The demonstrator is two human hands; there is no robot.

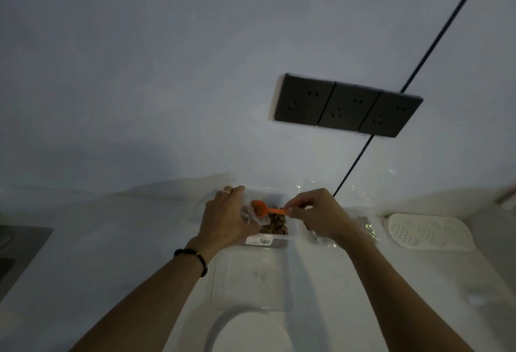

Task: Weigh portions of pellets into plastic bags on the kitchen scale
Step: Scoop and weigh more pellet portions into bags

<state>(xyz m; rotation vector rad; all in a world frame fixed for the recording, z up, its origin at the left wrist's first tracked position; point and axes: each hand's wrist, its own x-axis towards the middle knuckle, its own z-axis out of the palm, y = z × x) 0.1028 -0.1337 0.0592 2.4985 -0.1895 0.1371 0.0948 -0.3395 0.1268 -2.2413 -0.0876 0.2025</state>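
Note:
A clear plastic container (290, 236) of brown pellets (276, 224) stands on the white counter by the wall. My left hand (226, 217) holds a small clear plastic bag (255, 216) open over the container. My right hand (318, 215) pinches the handle of an orange spoon (264, 209), whose bowl carries pellets at the bag's mouth. A white round kitchen scale (251, 332) sits at the bottom edge, near me. The container's clear lid (251, 279) lies flat between the scale and the container.
Filled clear bags (365, 226) lie right of the container, partly hidden by my right wrist. A white perforated tray (430, 230) sits at the right. A dark triple wall socket (346, 106) and a black cable (354, 162) are on the wall. A dark cooktop (16, 251) is at the left edge.

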